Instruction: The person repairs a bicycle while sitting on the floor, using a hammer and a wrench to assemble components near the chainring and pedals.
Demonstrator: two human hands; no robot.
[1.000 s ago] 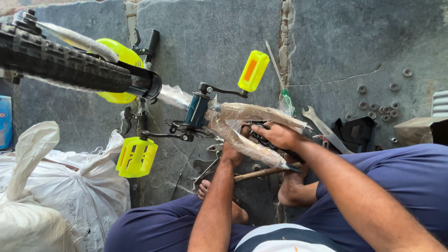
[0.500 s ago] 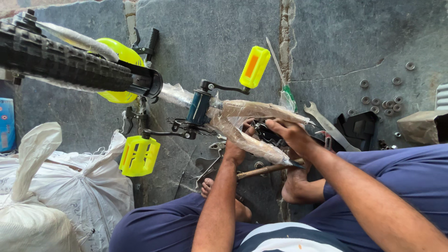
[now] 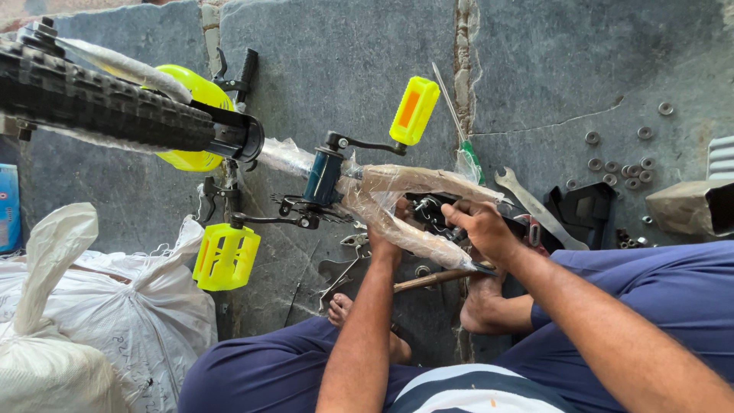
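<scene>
Fingers (image 3: 459, 216) of right hand (image 3: 483, 229): curled on black metal part (image 3: 430, 216) at plastic-wrapped bicycle frame (image 3: 405, 200). Left hand (image 3: 384, 243): behind frame, fingers hidden, grip not discernible. Frame: lying on stone floor (image 3: 336, 84), between two yellow pedals (image 3: 414, 110). Nearby: spanner (image 3: 535, 206), scattered washers (image 3: 619, 157), white sacks (image 3: 99, 306).

Bright even daylight, soft shadows under the bicycle frame (image 3: 397, 191), mild plastic-wrap glare, sharp focus, slight edge distortion
</scene>
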